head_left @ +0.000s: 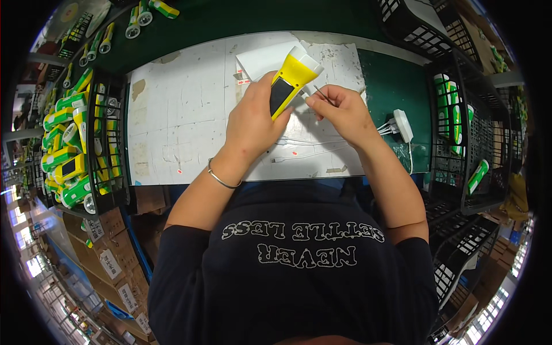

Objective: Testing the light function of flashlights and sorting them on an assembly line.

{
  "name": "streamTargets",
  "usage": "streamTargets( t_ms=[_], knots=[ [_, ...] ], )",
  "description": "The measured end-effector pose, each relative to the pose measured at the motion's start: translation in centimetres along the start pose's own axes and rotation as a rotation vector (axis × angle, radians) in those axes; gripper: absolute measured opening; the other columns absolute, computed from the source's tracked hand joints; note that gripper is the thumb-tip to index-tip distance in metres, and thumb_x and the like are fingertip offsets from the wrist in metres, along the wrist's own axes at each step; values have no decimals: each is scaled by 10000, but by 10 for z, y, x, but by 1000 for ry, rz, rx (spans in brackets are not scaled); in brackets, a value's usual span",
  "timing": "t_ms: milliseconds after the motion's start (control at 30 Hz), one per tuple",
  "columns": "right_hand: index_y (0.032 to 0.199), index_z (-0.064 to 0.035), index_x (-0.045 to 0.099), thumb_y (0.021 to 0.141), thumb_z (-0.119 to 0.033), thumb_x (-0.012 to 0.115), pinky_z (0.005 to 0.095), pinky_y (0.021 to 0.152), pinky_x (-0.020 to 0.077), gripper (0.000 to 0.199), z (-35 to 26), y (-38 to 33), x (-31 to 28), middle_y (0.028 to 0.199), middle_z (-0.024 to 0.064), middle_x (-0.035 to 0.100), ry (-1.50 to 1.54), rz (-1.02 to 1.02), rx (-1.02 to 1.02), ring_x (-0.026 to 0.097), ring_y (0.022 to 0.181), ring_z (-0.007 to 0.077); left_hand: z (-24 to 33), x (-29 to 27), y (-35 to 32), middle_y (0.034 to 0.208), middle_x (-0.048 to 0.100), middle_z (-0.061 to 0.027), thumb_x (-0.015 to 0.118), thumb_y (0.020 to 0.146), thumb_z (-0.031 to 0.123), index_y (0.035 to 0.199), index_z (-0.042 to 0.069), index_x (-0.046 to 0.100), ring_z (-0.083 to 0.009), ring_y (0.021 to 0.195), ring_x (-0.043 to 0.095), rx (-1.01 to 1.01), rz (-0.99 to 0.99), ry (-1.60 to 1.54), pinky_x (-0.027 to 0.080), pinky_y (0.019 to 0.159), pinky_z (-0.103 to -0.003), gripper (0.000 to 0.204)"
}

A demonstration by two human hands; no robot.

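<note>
The left hand [253, 118] grips a yellow torch [292, 79] above a white mat [184, 115] on the green table [397, 80]. Its fingers are clenched round the torch's body, which tilts up and to the right, its white head [307, 60] at the far end and a dark panel [280, 95] facing the camera. A thin bangle [221, 179] sits on the left wrist.

The right hand [342, 112] is just beside the torch, on its right. Its fingers [319, 103] pinch a thin metal pin [323, 94], whose tip points toward the torch; whether the tip touches it cannot be told.

Under the torch's head lies a white sheet [261, 57]. Thin white wires [305, 154] run across the mat beneath both hands, toward a white plug [401, 125] at the right of the mat.

At the left stands a black crate [112, 198] filled with green-and-yellow torches [66, 164]. More torches [138, 20] lie loose at the far left of the table. At the right, a black wire basket [460, 63] holds a few green torches [448, 109], one of them [478, 175] lying lower in it, apart from the others.
</note>
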State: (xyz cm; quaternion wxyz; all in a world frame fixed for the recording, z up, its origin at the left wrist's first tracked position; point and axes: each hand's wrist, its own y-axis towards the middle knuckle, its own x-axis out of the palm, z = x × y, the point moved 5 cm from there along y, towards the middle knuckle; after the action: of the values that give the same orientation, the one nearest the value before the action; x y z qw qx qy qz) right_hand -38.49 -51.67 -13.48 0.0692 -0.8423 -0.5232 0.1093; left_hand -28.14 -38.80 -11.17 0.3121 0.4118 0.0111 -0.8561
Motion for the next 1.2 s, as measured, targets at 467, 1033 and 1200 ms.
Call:
streamTargets(
  t_ms=[467,1033,1200],
  knots=[
    [787,-21,590,817,-162,629,178,558,386,149,-7,-10,-4,673,-19,559,-26,-60,7,494,604,36,-8,-1,7,1071,546,-198,645,763,257,1211,54,414,-378,950,552,-86,13,7,471,770,-411,543],
    [834,27,623,867,-366,548,289,626,411,401,-65,-165,-302,721,39,578,-641,1015,-161,516,672,124,-81,-59,68,1304,410,-128,540,859,329,1329,75,361,-202,1226,358,-110,101,-576,304,957,-309,564],
    [703,37,565,794,-505,588,338,520,375,550,43,-194,-417,566,114,484,-1094,914,464,475,535,177,-194,-79,140,1316,358,-224,643,767,316,1315,75,375,-324,1198,398,-314,187,-268,352,978,-383,655]
  ],
)
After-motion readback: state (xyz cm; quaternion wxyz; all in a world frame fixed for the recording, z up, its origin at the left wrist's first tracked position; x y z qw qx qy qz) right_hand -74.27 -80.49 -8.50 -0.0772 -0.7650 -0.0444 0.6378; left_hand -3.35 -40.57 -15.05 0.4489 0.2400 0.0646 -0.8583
